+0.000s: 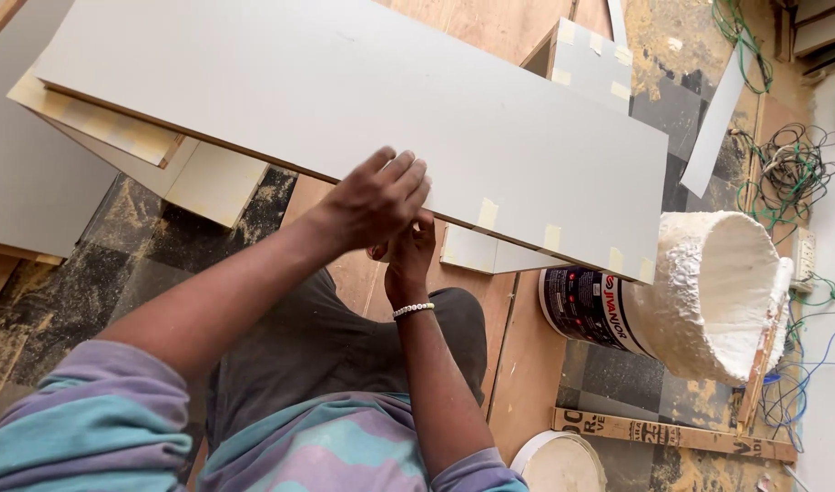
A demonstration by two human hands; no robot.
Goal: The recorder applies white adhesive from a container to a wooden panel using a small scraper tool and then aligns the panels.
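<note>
Nearby: glue-crusted bucket point(700, 292) beside the grey laminated board point(363, 100).
Left hand point(376, 200): fingers together, flat on board's edge.
Right hand point(410, 258): beneath the edge, grip hidden.

The person wears a short-sleeved shirt with broad wavy bands of teal, lilac and a greyer purple, the colours running across the chest and around both sleeves. The sleeves end above the elbow, so the forearms are bare. The cloth looks soft and a little faded. Below the shirt there are dark grey trousers, creased over the lap and knee. On the right wrist sits a thin bracelet point(413, 311) of small pale beads, strung in a single row. The left hand point(374, 202) and right hand point(408, 255) are both bare, with no gloves and no rings that can be made out.
</note>
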